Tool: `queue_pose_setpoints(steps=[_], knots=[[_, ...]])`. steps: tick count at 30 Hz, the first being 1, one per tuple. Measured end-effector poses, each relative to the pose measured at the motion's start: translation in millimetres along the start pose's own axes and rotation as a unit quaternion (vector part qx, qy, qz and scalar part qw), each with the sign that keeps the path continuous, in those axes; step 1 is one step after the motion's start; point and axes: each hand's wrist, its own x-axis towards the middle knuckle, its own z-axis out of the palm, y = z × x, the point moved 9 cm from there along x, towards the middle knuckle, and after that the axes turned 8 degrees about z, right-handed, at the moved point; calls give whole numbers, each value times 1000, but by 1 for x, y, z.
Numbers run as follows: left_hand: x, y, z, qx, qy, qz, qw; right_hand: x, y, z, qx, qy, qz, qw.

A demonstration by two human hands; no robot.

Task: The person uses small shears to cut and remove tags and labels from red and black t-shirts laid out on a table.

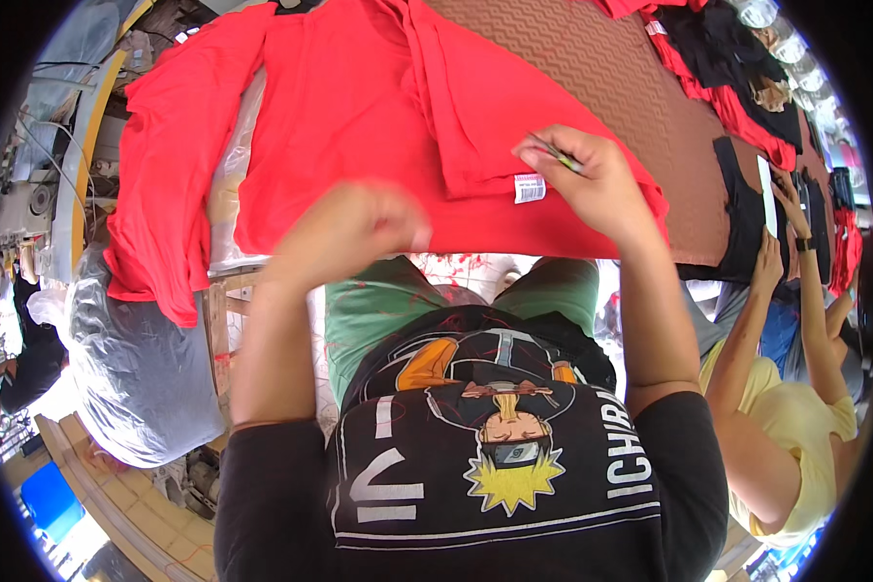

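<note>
The red garment point(330, 126) lies spread along the near edge of the worktop point(563, 58), probably so both my hands reach it easily. Its white label point(529, 188) faces up beside my right hand point(590, 179), where my thumb and fingers pinch a small slim tool point(561, 155), seemingly for fine control. My left hand point(359, 228) is blurred above the near hem; I cannot tell its grip. Another red garment point(165, 175) drapes past the left edge.
</note>
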Motion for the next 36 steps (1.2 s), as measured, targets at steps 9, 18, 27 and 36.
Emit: queue_pose_setpoints(steps=[9, 18, 27, 36], knots=[[-14, 3, -5, -67, 78, 42, 994, -205, -140, 44, 100, -641, -422, 633], [30, -13, 21, 25, 277, 10, 961, -173, -145, 4, -152, -400, -339, 838], [26, -6, 18, 73, 387, 66, 917, -1, 1, 25, -397, 76, -104, 909], [25, -4, 19, 66, 353, 52, 932, -4, 21, -221, -259, 446, -43, 856]])
